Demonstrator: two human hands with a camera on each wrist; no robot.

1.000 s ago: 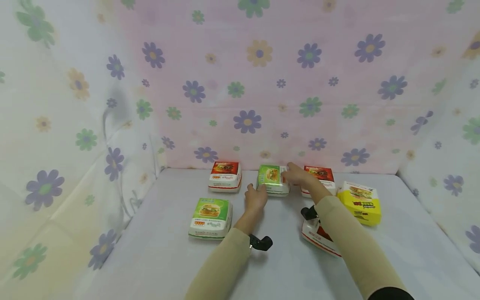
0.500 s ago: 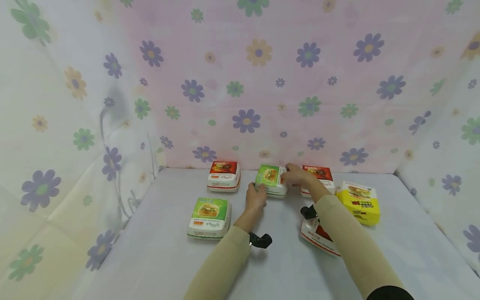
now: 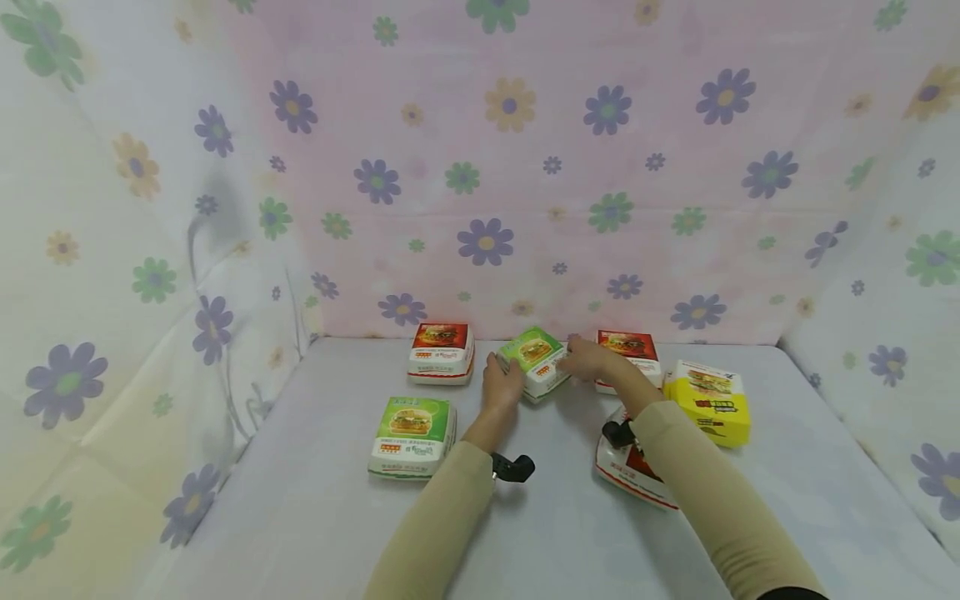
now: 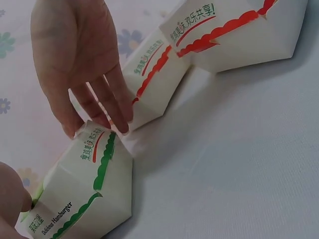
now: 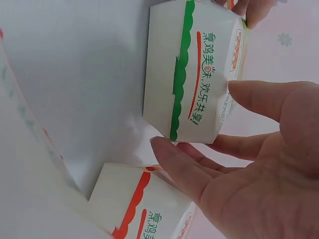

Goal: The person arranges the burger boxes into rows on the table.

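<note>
"What did the fingers have hold of?"

"A green-and-white burger box (image 3: 534, 360). The right hand (image 3: 589, 360) had its right corner pinched loosely: thumb (image 5: 264, 97) at the top edge, the other fingers (image 5: 185, 172) fairly straight against the end."

"And the left hand (image 3: 502, 384)?"

"It pinched the opposite end. Its far fingers were mostly hidden, so I couldn't tell how they lay."

"Where was the box itself?"

"Between the two hands, toward the back of the pale table (image 3: 315, 517), turned askew. I couldn't tell whether it was lifted. Its front showed a scalloped green band."

"What sat around it?"

"A red-topped box (image 3: 628, 345) just beyond the right hand, partly covered by it, with a yellow box (image 3: 711, 402) near that. Another red-topped box (image 3: 441, 355) stood to the left of the held one."

"Anything closer to the person?"

"A second green-topped box (image 3: 412, 439) left of the left forearm, and a red-banded box (image 3: 628, 477) partly under the right sleeve (image 3: 716, 500). Each wrist carried a black device, the left one (image 3: 513, 468) in plain sight. Behind everything hung a flowered cloth (image 3: 420, 217)."
</note>
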